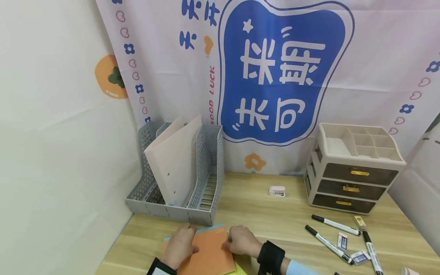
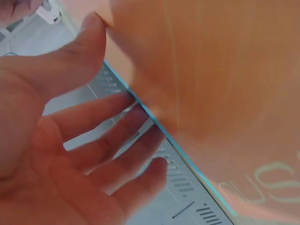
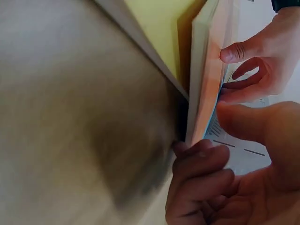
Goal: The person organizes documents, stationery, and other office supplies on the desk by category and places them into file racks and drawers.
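Note:
An orange notebook [image 1: 211, 252] lies on top of a small stack at the table's front, with a strip of blue showing along its far edge. Part of a yellow notebook [image 1: 240, 269] sticks out at the lower right. My left hand [image 1: 180, 244] grips the left far corner; in the left wrist view its thumb [image 2: 91, 35] lies on the orange cover and the fingertips reach behind the blue edge. On the right side, my right hand [image 1: 243, 240] pinches the stack's edge, fingers curled below it in the right wrist view, where the yellow cover [image 3: 154, 28] hangs apart.
Just beyond the notebooks stands a grey file rack [image 1: 144, 208] holding a white folder [image 1: 180, 172]. A pink stapler [image 1: 277, 191] lies mid-table. At the right are a drawer organizer [image 1: 361, 164], several markers [image 1: 340, 226] and small erasers [image 1: 342, 241].

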The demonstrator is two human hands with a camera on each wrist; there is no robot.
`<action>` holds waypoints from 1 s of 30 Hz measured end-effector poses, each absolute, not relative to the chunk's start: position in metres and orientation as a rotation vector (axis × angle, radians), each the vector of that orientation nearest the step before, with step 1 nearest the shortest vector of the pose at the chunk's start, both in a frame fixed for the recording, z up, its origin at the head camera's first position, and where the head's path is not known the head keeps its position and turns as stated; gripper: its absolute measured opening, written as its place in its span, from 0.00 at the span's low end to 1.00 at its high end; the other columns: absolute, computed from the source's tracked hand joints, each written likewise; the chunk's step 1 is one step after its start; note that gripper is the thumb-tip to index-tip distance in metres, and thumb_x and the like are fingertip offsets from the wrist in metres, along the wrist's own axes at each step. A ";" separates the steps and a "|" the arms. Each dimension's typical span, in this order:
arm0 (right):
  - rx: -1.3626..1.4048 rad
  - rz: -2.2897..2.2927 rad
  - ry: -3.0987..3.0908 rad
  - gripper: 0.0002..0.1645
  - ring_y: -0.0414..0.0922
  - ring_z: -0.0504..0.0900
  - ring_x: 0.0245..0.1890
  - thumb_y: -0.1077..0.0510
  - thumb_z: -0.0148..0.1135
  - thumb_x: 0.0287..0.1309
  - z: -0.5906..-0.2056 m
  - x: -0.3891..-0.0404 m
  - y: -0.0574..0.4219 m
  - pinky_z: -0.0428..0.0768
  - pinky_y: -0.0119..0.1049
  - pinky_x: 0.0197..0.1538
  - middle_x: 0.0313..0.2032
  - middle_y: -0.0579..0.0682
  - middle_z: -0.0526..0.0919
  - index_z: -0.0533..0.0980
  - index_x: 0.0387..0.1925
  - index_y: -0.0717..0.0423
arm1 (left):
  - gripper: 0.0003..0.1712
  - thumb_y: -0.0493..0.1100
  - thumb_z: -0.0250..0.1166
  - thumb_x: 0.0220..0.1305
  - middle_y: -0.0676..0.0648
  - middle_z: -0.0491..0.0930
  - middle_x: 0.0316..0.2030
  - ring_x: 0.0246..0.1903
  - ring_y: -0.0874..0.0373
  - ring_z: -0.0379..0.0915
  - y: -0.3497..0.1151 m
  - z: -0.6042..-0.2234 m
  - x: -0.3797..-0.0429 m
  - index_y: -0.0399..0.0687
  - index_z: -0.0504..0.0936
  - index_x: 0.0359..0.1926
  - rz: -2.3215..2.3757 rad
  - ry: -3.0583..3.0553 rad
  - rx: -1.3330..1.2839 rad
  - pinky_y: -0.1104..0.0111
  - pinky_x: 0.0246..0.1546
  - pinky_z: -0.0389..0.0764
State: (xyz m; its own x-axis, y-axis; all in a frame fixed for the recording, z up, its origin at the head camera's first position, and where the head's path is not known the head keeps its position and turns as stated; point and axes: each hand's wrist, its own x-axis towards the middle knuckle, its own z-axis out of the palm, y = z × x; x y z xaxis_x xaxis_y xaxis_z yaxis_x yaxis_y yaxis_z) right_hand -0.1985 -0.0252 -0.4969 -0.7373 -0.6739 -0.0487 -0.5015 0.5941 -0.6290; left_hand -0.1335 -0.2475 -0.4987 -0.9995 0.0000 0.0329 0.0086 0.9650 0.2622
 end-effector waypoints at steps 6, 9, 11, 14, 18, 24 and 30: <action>-0.875 -0.983 2.511 0.35 0.33 0.50 0.10 0.56 0.70 0.55 -0.504 -0.200 -0.027 0.48 0.27 0.18 0.07 0.33 0.52 0.56 0.06 0.43 | 0.31 0.40 0.84 0.37 0.38 0.76 0.40 0.42 0.42 0.74 -0.246 -0.505 -0.142 0.33 0.81 0.44 -0.490 -3.126 0.062 0.48 0.45 0.80; -0.880 -1.012 2.491 0.35 0.33 0.49 0.09 0.57 0.69 0.56 -0.508 -0.202 -0.028 0.47 0.27 0.18 0.07 0.34 0.51 0.56 0.05 0.43 | 0.34 0.41 0.85 0.35 0.38 0.75 0.40 0.43 0.42 0.72 -0.251 -0.504 -0.143 0.33 0.80 0.45 -0.553 -3.123 0.061 0.48 0.47 0.79; -0.879 -1.041 2.466 0.34 0.32 0.50 0.09 0.58 0.69 0.56 -0.509 -0.203 -0.028 0.47 0.27 0.18 0.07 0.34 0.53 0.58 0.04 0.43 | 0.35 0.42 0.85 0.34 0.39 0.74 0.39 0.43 0.43 0.70 -0.255 -0.501 -0.142 0.34 0.80 0.44 -0.592 -3.105 0.045 0.48 0.47 0.78; -0.850 -1.115 2.405 0.30 0.33 0.54 0.10 0.57 0.69 0.57 -0.508 -0.204 -0.027 0.50 0.26 0.18 0.08 0.34 0.57 0.64 0.07 0.46 | 0.30 0.42 0.82 0.39 0.42 0.73 0.37 0.40 0.47 0.68 -0.260 -0.490 -0.139 0.35 0.81 0.43 -0.615 -3.072 0.019 0.53 0.44 0.77; -0.845 -1.285 2.309 0.19 0.33 0.62 0.14 0.58 0.69 0.57 -0.498 -0.204 -0.024 0.58 0.25 0.19 0.14 0.37 0.65 0.70 0.17 0.52 | 0.15 0.40 0.77 0.48 0.49 0.73 0.31 0.33 0.56 0.67 -0.265 -0.468 -0.134 0.42 0.81 0.36 -0.646 -3.008 -0.063 0.64 0.34 0.74; -0.951 -1.458 2.275 0.13 0.31 0.65 0.16 0.61 0.69 0.59 -0.467 -0.205 -0.015 0.62 0.23 0.20 0.17 0.39 0.69 0.72 0.24 0.58 | 0.10 0.41 0.72 0.54 0.58 0.74 0.22 0.22 0.69 0.62 -0.270 -0.428 -0.121 0.50 0.76 0.29 -0.697 -2.925 -0.319 0.74 0.23 0.67; -1.046 -1.428 2.519 0.11 0.30 0.65 0.19 0.61 0.69 0.58 -0.428 -0.209 -0.005 0.64 0.24 0.24 0.21 0.40 0.71 0.73 0.26 0.54 | 0.05 0.44 0.70 0.59 0.58 0.81 0.26 0.24 0.73 0.68 -0.263 -0.396 -0.114 0.52 0.81 0.35 -0.776 -2.873 -0.440 0.75 0.24 0.69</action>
